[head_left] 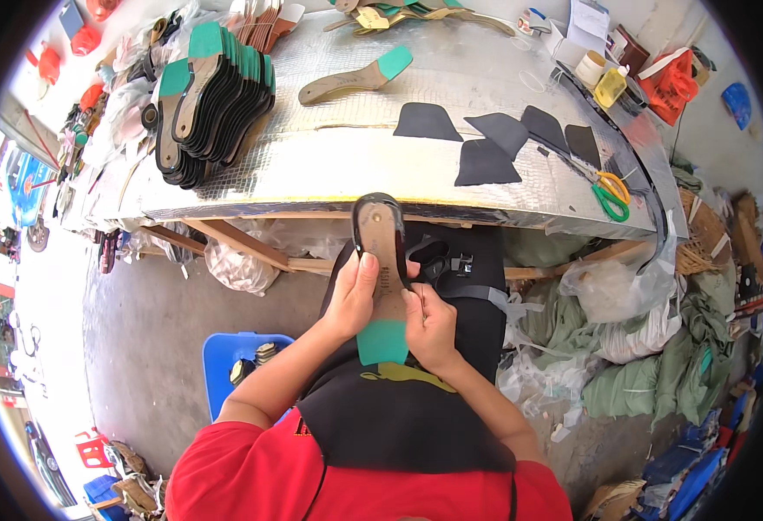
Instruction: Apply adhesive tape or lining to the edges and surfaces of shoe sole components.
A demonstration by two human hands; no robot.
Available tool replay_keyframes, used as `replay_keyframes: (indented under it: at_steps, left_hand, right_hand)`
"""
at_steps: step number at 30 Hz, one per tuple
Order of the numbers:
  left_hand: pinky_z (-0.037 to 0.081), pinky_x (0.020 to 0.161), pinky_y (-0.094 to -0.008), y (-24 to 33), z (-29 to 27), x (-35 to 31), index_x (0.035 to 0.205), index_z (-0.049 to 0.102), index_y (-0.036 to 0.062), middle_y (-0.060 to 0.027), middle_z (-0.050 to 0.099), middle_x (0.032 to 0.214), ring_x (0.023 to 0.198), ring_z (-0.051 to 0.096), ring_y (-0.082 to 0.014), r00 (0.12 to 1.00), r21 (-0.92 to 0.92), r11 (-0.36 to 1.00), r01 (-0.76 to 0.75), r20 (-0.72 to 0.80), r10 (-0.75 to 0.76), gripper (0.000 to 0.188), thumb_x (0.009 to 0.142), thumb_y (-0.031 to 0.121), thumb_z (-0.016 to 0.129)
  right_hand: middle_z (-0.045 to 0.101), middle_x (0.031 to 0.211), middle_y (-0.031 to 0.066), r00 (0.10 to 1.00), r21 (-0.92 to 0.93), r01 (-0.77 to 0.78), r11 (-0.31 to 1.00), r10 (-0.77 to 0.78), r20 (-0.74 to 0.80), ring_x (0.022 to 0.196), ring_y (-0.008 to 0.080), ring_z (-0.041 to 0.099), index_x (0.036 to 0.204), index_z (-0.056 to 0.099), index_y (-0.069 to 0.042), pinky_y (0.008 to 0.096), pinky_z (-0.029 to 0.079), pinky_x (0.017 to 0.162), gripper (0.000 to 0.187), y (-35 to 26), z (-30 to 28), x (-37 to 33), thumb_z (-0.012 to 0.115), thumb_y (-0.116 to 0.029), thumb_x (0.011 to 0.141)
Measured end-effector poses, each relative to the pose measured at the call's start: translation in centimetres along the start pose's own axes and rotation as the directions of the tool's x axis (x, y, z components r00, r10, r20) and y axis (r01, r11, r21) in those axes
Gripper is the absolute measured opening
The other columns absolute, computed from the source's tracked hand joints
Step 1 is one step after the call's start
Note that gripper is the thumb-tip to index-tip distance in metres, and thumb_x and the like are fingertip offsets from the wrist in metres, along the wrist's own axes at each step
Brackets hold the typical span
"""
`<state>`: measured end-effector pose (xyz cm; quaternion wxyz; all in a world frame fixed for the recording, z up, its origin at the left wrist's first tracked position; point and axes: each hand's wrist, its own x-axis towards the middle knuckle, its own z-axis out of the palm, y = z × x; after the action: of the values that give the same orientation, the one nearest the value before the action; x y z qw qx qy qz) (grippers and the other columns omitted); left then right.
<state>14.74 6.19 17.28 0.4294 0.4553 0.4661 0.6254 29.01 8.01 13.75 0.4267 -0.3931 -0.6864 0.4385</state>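
A shoe insole [388, 269] is held upright over my lap, its black-edged rounded end pointing at the table and its green end toward me. My left hand [352, 293] grips its left edge, thumb lying on the brown face. On the other edge my right hand [431, 323] is closed, thumb bent against the rim; some of its fingers are hidden behind the insole. Black straps with a metal buckle [461, 264] lie on my lap just beyond the right hand. A black apron [399, 430] covers my front.
On the silvery table [338, 161] stand stacked green-tipped insoles [225, 95], with a single insole [355, 78] farther right. Several black trapezoid pieces [427, 122] lie near scissors [611, 195]. A blue bin [217, 365] stands left on the floor; bundled green sacks [624, 386] sit right.
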Motion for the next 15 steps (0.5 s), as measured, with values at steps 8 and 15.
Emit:
replay_keyframes:
  at_steps: [8,15]
  left_hand:
    - [0.044,0.099,-0.0377,4.1,-0.6,2.0,0.129,0.043,-0.0032,-0.0137,0.059,0.121,0.116,0.055,-0.0224,0.975,0.203,0.967,-0.152,0.189,0.114,0.048,0.105,0.037,0.035]
    - [0.051,0.093,-0.0453,7.8,-1.0,3.2,0.136,0.040,-0.0081,-0.0305,0.058,0.121,0.109,0.062,-0.0400,0.665,-0.478,0.489,0.730,0.661,-0.346,0.085,0.098,0.064,0.016]
  right_hand:
    - [0.065,0.079,0.0131,0.933,-0.120,0.351,0.929,-0.357,-0.036,0.060,0.0235,0.060,0.102,0.064,0.000,0.0319,0.048,0.057,0.016,-2.7,-3.0,5.1,0.061,-0.004,0.087]
    - [0.066,0.108,0.0068,0.589,-0.704,0.569,0.426,-0.808,-0.013,0.084,0.0267,0.057,0.107,0.068,-0.006,0.0342,0.048,0.074,0.023,-3.3,-10.1,9.6,0.060,-0.012,0.086]
